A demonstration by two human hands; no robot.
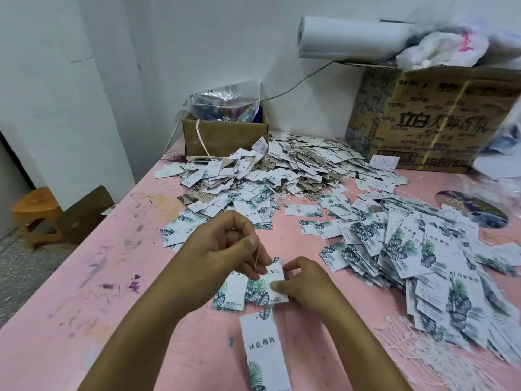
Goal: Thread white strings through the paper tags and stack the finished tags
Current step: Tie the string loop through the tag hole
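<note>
My left hand (228, 249) pinches a thin white string (257, 256) between thumb and fingers, just above the top corner of a paper tag (263, 286) printed with green leaves. My right hand (301, 283) pinches that tag's right edge and holds it over the pink table (98, 277). A second tag (234, 292) lies half under it to the left. A long tag (266, 351) lies near the front edge. Loose white strings (439, 354) lie bundled at the lower right. A heap of tags (423, 249) spreads on the right, and a large pile of tags with strings (282, 170) lies farther back.
A small open cardboard box (222, 136) with plastic bags stands at the back. A big printed carton (434, 117) at the back right carries a white roll (352, 38) and bags. A round disc (470, 207) lies on the right. A wooden stool (36, 215) stands left of the table.
</note>
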